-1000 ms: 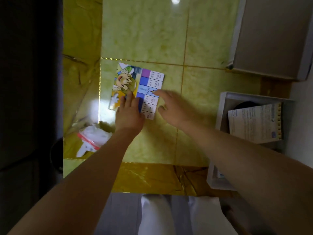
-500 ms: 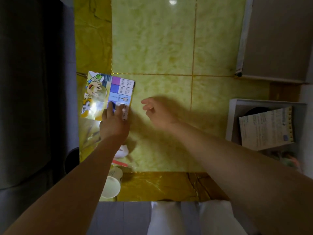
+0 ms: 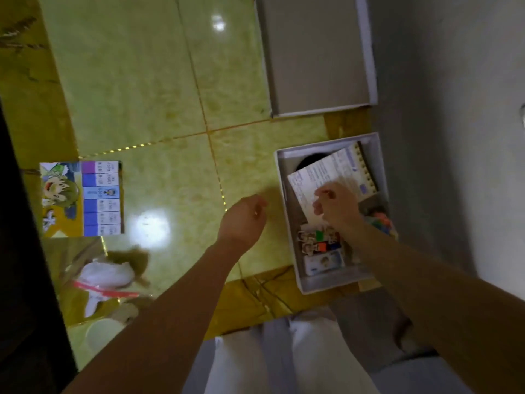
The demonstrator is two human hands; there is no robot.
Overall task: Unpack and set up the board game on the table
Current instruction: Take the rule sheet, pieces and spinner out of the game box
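At the left, the folded game board (image 3: 82, 199) lies on the desk (image 3: 159, 95). The left hand (image 3: 244, 220) has let go of it and hangs mid-frame, fingers loosely curled, empty. So the board is out; the bits come next. At the right, the box (image 3: 326, 282) holds a paper sheet (image 3: 326, 169) and coloured pieces (image 3: 319, 241). The right hand (image 3: 336, 207) curls over the sheet; whether it pinches cannot be told.

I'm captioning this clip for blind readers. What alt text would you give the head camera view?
A person's right hand is on a printed sheet inside an open white game box at the right edge of a yellow-green table; the left hand hovers empty beside it. A folded game board lies far left, the upturned lid beyond the box.
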